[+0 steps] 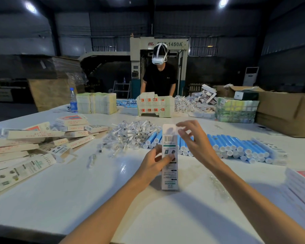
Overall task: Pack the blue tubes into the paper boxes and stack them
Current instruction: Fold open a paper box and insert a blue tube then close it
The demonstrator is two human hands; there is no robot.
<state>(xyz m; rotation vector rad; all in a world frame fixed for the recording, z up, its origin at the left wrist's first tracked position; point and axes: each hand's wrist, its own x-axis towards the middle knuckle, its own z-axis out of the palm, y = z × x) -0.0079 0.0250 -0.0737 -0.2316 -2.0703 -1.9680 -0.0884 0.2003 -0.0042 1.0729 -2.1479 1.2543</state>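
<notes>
A tall white paper box (169, 166) stands upright on the white table (95, 199) in front of me. My left hand (156, 160) grips its left side, thumb across the printed face. My right hand (194, 140) hovers by the box's top, fingers spread and lightly curled near the open top flap; whether it touches the flap is unclear. A row of blue tubes (236, 147) with white caps lies just behind the box, running to the right. Filled and flat paper boxes (33, 141) are heaped at the left.
A pile of small clear-wrapped parts (128, 136) lies behind the box at centre. Flat box stacks (96, 103), a water bottle (73, 100) and a cardboard carton (285, 113) line the far edge. A person (159, 76) works opposite. More boxes (301, 184) sit at my right.
</notes>
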